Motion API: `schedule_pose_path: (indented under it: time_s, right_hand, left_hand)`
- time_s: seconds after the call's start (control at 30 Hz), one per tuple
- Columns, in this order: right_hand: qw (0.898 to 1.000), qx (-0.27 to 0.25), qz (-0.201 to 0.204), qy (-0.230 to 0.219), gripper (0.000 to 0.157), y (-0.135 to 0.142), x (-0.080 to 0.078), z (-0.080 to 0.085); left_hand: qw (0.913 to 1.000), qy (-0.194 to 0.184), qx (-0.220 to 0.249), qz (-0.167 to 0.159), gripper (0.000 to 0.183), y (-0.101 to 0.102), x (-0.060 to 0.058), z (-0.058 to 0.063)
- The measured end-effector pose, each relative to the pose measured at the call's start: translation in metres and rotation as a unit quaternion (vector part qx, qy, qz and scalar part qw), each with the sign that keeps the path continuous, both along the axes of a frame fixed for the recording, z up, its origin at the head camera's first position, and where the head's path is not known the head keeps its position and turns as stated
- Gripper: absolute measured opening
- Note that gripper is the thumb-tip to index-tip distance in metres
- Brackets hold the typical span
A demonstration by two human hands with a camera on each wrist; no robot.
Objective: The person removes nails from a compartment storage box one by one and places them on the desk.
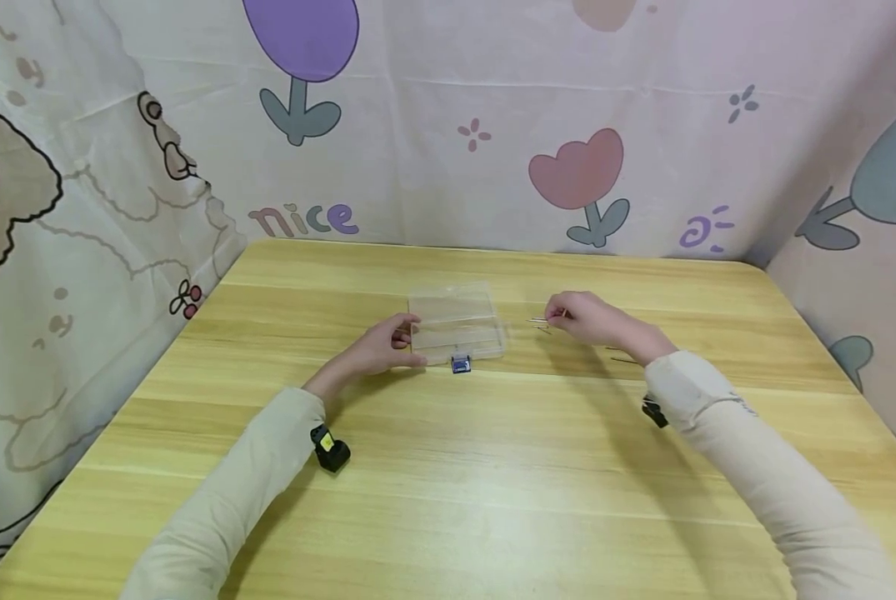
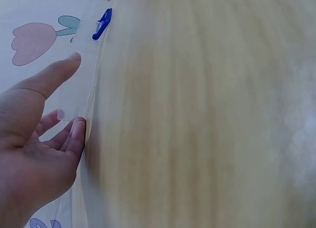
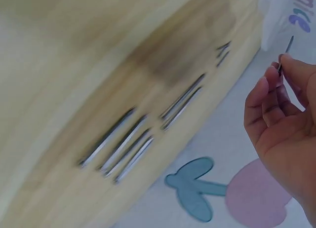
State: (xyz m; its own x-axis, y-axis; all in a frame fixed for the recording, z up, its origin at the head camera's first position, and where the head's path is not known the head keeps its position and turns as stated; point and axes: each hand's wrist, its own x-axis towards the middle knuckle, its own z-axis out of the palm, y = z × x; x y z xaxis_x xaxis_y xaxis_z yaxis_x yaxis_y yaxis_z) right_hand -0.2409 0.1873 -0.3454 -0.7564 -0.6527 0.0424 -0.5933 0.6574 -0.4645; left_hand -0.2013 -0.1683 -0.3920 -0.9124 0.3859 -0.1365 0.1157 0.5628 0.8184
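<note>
A clear plastic box (image 1: 458, 336) with divided compartments sits on the table, a blue latch (image 1: 460, 364) at its front edge. My left hand (image 1: 382, 344) rests against its left end, fingers at the side and thumb near the front corner. In the left wrist view the thumb stretches apart from the other fingers (image 2: 78, 134). Right of the box, my right hand (image 1: 584, 317) pinches a thin metal nail (image 3: 290, 43) between thumb and fingertips, raised off the table. More nails (image 3: 118, 139) lie in groups by length beneath and beside this hand.
The wood-grain table (image 1: 448, 483) meets a patterned cloth (image 1: 432, 167) at its back edge, and cloth hangs along both sides too. Two shorter nails (image 3: 182, 102) and a few tiny ones (image 3: 223, 54) lie between the longest nails and the box.
</note>
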Motion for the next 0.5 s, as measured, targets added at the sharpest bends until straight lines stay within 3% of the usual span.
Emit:
schedule_pose_path:
  time_s: [0.2, 0.5]
  right_hand:
    - [1.000, 0.003, -0.021, -0.005, 0.006, 0.027, 0.011, -0.005]
    - [1.000, -0.013, -0.021, 0.010, 0.006, 0.057, 0.029, -0.013]
  left_hand:
    - [1.0000, 0.000, 0.004, -0.003, 0.075, -0.001, 0.000, -0.001]
    - [1.0000, -0.003, 0.000, -0.001, 0.075, -0.002, -0.002, -0.002]
